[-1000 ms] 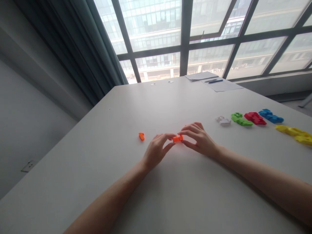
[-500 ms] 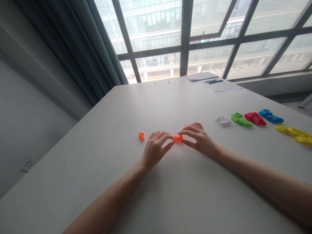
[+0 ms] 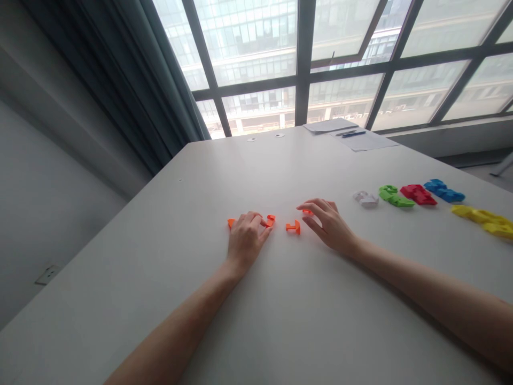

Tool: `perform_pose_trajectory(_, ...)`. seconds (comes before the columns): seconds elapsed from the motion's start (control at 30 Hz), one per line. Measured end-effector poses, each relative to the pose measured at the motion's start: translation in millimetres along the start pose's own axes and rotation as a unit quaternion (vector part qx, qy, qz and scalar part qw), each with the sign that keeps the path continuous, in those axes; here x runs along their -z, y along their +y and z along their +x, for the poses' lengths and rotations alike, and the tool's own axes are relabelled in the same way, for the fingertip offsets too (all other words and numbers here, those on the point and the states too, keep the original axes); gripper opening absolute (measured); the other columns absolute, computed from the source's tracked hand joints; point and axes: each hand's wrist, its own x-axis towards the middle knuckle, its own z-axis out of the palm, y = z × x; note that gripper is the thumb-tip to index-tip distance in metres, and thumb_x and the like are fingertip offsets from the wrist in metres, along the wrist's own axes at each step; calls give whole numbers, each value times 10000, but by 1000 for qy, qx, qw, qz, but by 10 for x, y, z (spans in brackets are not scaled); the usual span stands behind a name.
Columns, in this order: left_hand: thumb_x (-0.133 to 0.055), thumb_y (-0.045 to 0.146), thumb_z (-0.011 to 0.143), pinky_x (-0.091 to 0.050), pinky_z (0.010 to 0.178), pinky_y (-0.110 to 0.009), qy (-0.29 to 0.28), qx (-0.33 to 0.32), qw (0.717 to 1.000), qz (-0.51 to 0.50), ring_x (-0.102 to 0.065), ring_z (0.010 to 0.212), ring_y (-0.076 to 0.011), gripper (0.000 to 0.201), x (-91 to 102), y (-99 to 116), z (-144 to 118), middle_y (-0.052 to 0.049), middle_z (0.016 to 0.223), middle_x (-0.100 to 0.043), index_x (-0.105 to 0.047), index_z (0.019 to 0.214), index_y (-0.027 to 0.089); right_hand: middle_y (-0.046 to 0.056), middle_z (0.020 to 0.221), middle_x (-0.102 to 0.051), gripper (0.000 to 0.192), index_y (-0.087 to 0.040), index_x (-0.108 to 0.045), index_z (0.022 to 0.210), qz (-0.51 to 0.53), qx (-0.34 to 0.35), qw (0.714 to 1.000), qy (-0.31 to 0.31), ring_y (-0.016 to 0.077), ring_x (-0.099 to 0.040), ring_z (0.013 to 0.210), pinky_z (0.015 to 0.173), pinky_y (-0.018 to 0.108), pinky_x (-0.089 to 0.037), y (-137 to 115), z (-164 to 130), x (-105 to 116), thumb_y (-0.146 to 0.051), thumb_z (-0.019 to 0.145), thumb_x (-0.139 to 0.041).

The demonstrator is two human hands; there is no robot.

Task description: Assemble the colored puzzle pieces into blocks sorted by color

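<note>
On the white table (image 3: 280, 321) my left hand (image 3: 245, 241) lies palm down, its fingertips pinching a small orange piece (image 3: 270, 220). A second orange piece (image 3: 231, 222) peeks out at the left side of that hand. Between my hands, a third orange piece (image 3: 293, 227) lies free on the table. My right hand (image 3: 327, 225) rests to its right, thumb and forefinger closed around a tiny orange piece (image 3: 306, 212).
To the right stands a row of plastic pieces: white (image 3: 365, 199), green (image 3: 395, 196), red (image 3: 419, 194), blue (image 3: 444, 190) and yellow (image 3: 483, 218). Papers with a pen (image 3: 348, 133) lie at the far edge by the window. The table's left edge drops off beside a curtain.
My hands held one orange assembly together between them. It has come apart: my left hand moved left with one piece, one piece stays in the middle, my right hand shifted slightly back.
</note>
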Motion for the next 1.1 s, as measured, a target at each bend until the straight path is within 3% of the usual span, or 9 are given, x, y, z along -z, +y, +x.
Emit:
perform_pose_trajectory(0.13, -644, 315, 865, -437, 848, -374, -20, 4, 1000, 9, -589, 935, -233, 125, -11, 2, -6, -52, 1013, -655, -607, 899, 201, 83, 1134, -626, 249, -248, -551, 1153, -16, -21, 1000, -1, 227, -578, 1076, 957, 415, -358, 56, 3, -36, -330, 987, -384)
perform_pose_trajectory(0.27, -592, 363, 894, -337, 1023, -469, -12, -1, 999, 45, -567, 1042, -254, 223, -17, 16, -25, -83, 1109, -635, -598, 1043, 197, 94, 1160, -614, 245, -236, -559, 1149, -52, -55, 997, -1, 250, -563, 1101, 934, 432, -371, 217, -1, -64, -293, 945, -435)
perform_pose_trajectory(0.4, -544, 283, 891, -208, 1117, -543, 17, 69, 995, 71, -494, 1199, -290, 304, -44, -23, -29, -132, 1245, -566, -543, 1177, 179, 111, 1186, -601, 287, -220, -580, 1141, -63, -115, 991, -26, 287, -547, 1123, 893, 444, -402, 343, 4, -52, -293, 870, -524)
perform_pose_trajectory(0.53, -516, 146, 822, -321, 1077, -525, 20, 171, 985, 27, -474, 1226, -304, 415, -79, -131, -13, -141, 1264, -528, -491, 1235, 184, 90, 1120, -634, 207, -233, -630, 1041, -74, -116, 989, -52, 273, -567, 1068, 891, 440, -394, 351, 17, -34, -301, 889, -507)
perform_pose_trajectory(0.6, -473, 75, 797, -391, 1037, -497, 32, 186, 982, -16, -477, 1216, -304, 455, -96, -191, -7, -141, 1262, -510, -484, 1239, 186, 87, 1084, -649, 194, -231, -642, 1007, -90, -111, 988, -51, 267, -573, 1038, 880, 434, -390, 349, 18, -31, -279, 903, -484)
perform_pose_trajectory(0.73, -400, -46, 749, -430, 1032, -472, 66, 155, 981, -100, -480, 1204, -283, 542, -135, -283, -10, -136, 1241, -478, -506, 1223, 195, 92, 1066, -663, 201, -218, -645, 1010, -128, -112, 985, -41, 276, -572, 1013, 855, 428, -389, 390, 7, -30, -232, 895, -480)
perform_pose_trajectory(0.93, -424, -40, 792, -480, 991, -444, 82, 120, 969, -199, -561, 1098, -220, 500, -143, -317, 14, -101, 1185, -495, -524, 1212, 211, 99, 1074, -659, 221, -208, -623, 1053, -147, -124, 981, -11, 289, -567, 1012, 834, 433, -395, 436, -7, -34, -223, 873, -496)
perform_pose_trajectory(1.1, -470, 33, 863, -446, 1053, -427, 125, 7, 951, -282, -511, 1200, -200, 470, -125, -221, 29, -79, 1240, -506, -473, 1282, 246, 103, 1130, -628, 251, -208, -571, 1132, -129, -101, 986, 36, 286, -547, 1057, 867, 441, -390, 301, -9, -23, -251, 892, -514)
